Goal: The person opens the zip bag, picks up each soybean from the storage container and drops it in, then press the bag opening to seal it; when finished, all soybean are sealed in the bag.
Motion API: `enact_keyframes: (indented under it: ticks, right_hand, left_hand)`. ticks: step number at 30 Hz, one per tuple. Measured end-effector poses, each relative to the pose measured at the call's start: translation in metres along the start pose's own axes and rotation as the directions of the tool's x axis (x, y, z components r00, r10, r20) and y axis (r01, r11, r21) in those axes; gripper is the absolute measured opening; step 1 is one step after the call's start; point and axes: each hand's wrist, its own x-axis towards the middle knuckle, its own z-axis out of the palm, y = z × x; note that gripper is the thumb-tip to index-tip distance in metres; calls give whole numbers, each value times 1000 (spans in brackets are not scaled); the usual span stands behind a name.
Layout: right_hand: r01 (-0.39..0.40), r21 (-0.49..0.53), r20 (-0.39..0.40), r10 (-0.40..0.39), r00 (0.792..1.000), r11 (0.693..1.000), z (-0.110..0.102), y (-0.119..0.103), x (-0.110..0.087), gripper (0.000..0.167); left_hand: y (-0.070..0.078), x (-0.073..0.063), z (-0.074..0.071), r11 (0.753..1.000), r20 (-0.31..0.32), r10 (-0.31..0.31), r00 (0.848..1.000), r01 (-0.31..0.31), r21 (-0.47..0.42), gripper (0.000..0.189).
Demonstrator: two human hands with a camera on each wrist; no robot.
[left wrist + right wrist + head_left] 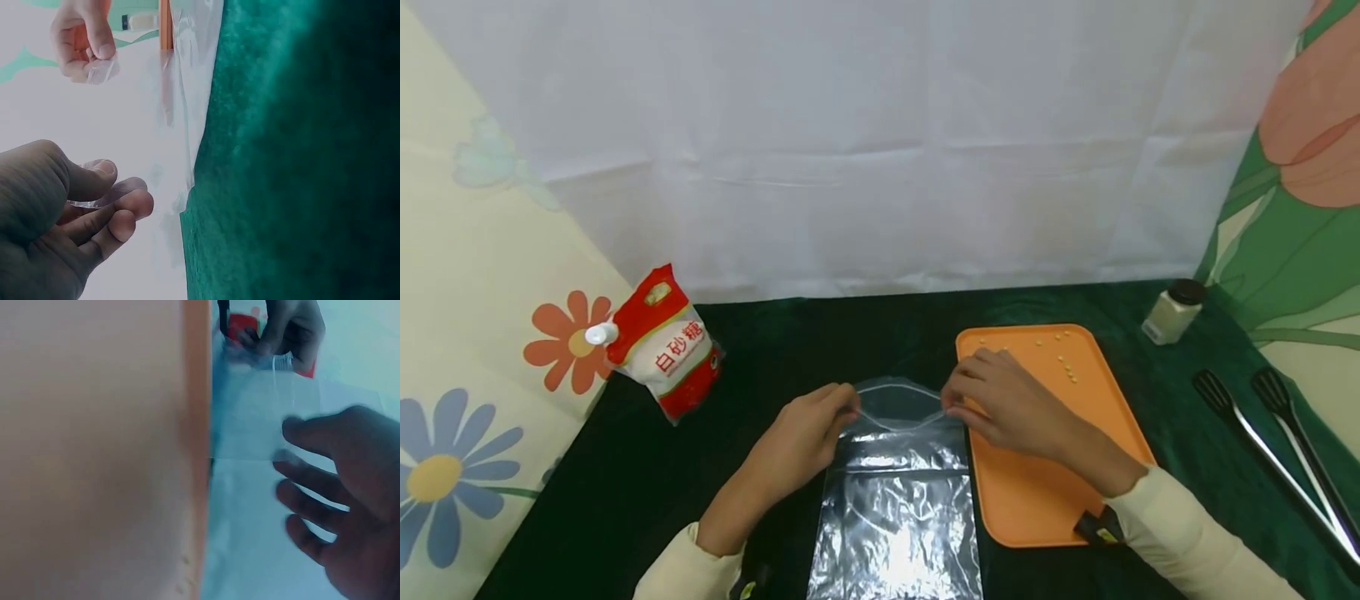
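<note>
A clear plastic zip bag (898, 517) lies flat below both hands, its mouth spread into an oval. My left hand (801, 442) pinches the left side of the mouth. In the left wrist view, the film sits between the thumb (100, 172) and fingers. The right side of the mouth is pinched by my right hand (1007, 408), which is above the left edge of an orange tray (1037, 500). Several small yellow bits (1066, 367) lie on the tray's far part. In the right wrist view, the film at the right fingertips is hard to make out.
A red and white bag of white sugar (670, 350) with a spout stands at the back left. Toward the back right is a small jar (1174, 312) with a black lid. Tongs (1255, 437) with black slotted heads lie right of the tray on the dark green cloth.
</note>
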Motion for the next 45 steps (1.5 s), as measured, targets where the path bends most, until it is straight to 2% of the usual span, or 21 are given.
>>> enact_keyframes:
  ticks: [2,5,8,10,15,18,22,30,38,45]
  right_hand:
    - [-37,24,36,36,999,999,-12,4,-2,20]
    - [-145,75,69,140,988,987,-42,22,-9,26]
    - [-284,81,72,279,958,955,-66,51,-25,21]
    - [-352,57,75,348,935,934,-71,73,-39,15]
    - [-427,68,124,417,901,902,-58,115,-65,11]
    - [-492,136,122,478,870,860,-46,128,-72,14]
    - [-580,236,107,572,813,780,-36,137,-76,21]
    - [-649,349,167,636,753,676,-25,143,-80,26]
    - [-665,420,218,642,735,618,-23,140,-83,34]
    - [-666,430,210,650,731,610,-21,142,-82,31]
  left_hand:
    - [1,-1,0,1000,1,-5,1000,5,7,18]
    - [3,-1,0,1000,0,-4,1000,4,24,18]
    - [5,-1,0,999,-4,5,1000,-4,50,18]
    - [6,-1,0,998,-3,11,1000,-11,64,17]
    - [6,0,1,997,14,1,1000,-2,83,16]
    - [5,-2,1,997,29,-11,1000,9,76,16]
    - [4,-3,2,998,46,-19,999,17,61,17]
    - [6,0,3,997,80,-45,996,41,59,18]
    - [9,-1,2,996,81,-48,996,42,75,21]
    - [9,-2,2,996,75,-35,997,29,79,25]
